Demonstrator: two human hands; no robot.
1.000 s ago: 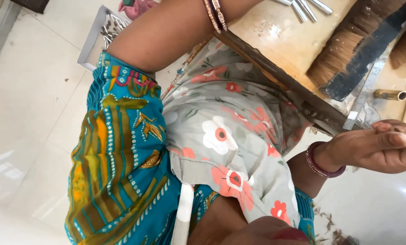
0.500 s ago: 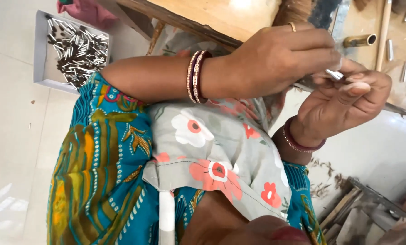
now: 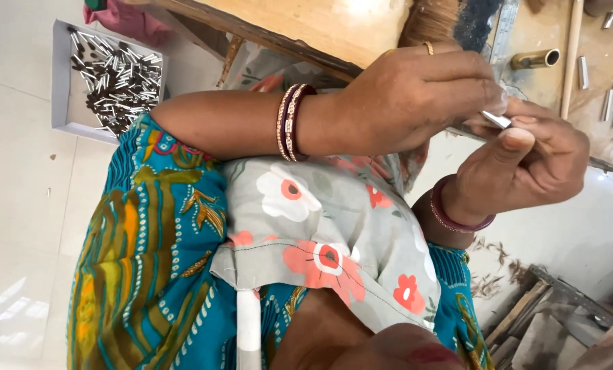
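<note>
White tray of metal tubes, brass tube

Pale glossy tiled floor, low wooden workbench, soft daylight reflections on tiles

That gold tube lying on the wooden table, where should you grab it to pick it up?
Grab the brass tube around its middle, coming down from above with thumb and finger on its two long sides. It lies flat with its open end pointing right, so the round sides are easiest to pinch. Both hands, left and right, are busy holding a small silver tube.
</note>
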